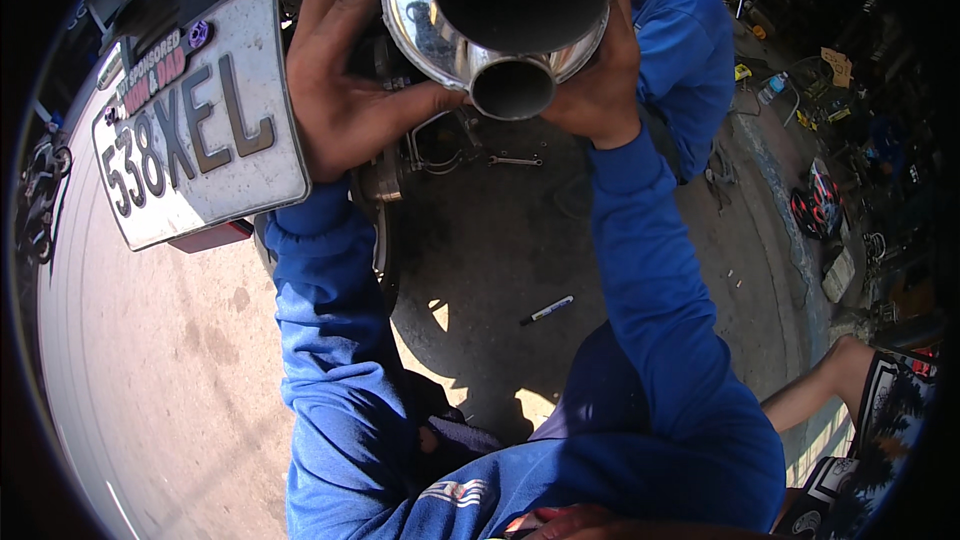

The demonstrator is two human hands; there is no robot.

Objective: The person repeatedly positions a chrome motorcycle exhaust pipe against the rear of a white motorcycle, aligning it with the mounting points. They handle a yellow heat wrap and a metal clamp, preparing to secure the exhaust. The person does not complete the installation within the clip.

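A shiny chrome exhaust muffler (430, 35) with a wide dark outlet and a smaller pipe below it fills the top centre, its open ends facing me. My left hand (345, 90) grips its left side, thumb pressed toward the small pipe. My right hand (598, 90) holds its right side from behind. Both arms wear blue sleeves. Just left of my left hand hangs a white motorcycle licence plate (215, 155) on the bike's rear.
A wrench (515, 160) and a dark marker pen (547, 310) lie on the stained concrete floor. Another person in a blue top (685, 60) crouches behind the muffler. A bare leg (815, 385) shows at right. Tools and clutter line the right side, with a helmet (815, 202).
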